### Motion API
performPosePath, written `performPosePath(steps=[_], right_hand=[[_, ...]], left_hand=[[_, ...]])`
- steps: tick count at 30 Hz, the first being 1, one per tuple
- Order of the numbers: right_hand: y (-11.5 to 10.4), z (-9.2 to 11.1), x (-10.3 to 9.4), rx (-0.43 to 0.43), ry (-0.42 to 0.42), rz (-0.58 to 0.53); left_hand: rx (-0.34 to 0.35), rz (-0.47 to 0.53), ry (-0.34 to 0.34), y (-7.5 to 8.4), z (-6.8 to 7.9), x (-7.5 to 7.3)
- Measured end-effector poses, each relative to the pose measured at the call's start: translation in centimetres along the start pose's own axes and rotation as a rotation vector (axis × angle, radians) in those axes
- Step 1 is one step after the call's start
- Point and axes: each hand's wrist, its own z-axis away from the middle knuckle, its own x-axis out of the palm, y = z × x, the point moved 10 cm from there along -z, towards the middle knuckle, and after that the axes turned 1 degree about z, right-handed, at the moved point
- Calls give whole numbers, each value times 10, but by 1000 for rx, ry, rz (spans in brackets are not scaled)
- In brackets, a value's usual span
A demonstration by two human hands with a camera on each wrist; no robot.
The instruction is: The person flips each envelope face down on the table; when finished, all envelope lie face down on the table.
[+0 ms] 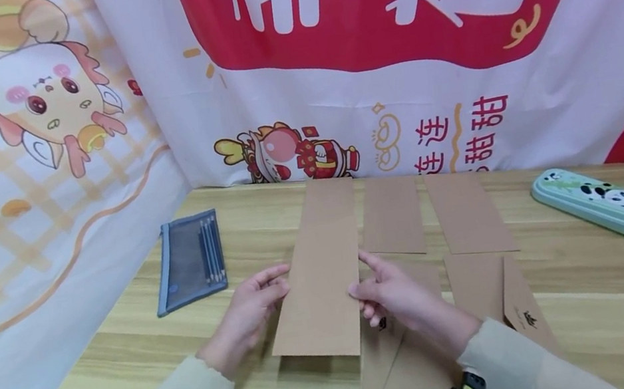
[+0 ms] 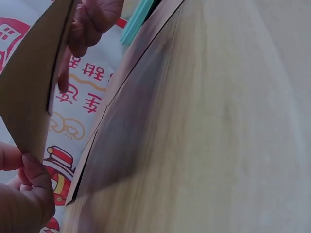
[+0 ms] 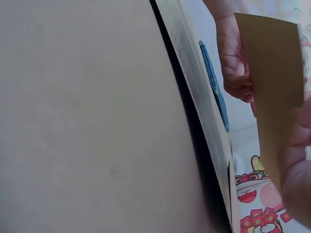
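Both hands hold a long brown kraft card (image 1: 324, 273) by its long sides, its near end raised off the table. My left hand (image 1: 248, 315) pinches the left edge between thumb and fingers, also seen in the left wrist view, where the card (image 2: 29, 92) stands tilted. My right hand (image 1: 396, 296) grips the right edge, thumb on top and fingers beneath. Below the right hand lies a brown kraft envelope (image 1: 416, 367), partly hidden by that hand and forearm. Another envelope (image 1: 483, 286) with a printed crown on its flap lies to its right.
Two flat brown cards (image 1: 392, 216) (image 1: 468, 211) lie at the back of the wooden table (image 1: 610, 325). A blue mesh pouch (image 1: 185, 260) with several pencils lies left. A mint panda pencil case (image 1: 617, 209) sits right. Printed cloth (image 1: 284, 91) hangs behind.
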Motion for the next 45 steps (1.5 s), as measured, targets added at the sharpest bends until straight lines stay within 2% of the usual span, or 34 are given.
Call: performPosePath(steps=[7,11,18,32,39,45], right_hand=[[12,-2,8,112,-32,189],[18,-3,13,148,-58,215],[32,-2,18,222,-77,212],[39,-4,19,250,-38,293],[41,-4,20,272,-57,337],[42,-3,23,281,-92,372]], left_hand=[[-32,-111,-14,-3,1,-7],[-44,-208,-1,-6,0,-11],[-24,-382,-23,-12,3,-10],[-29,-460,-16,-10,10,-6],[-96,-502,2,-16,13,-10],[-111,-487,-11,-17,14,-10]])
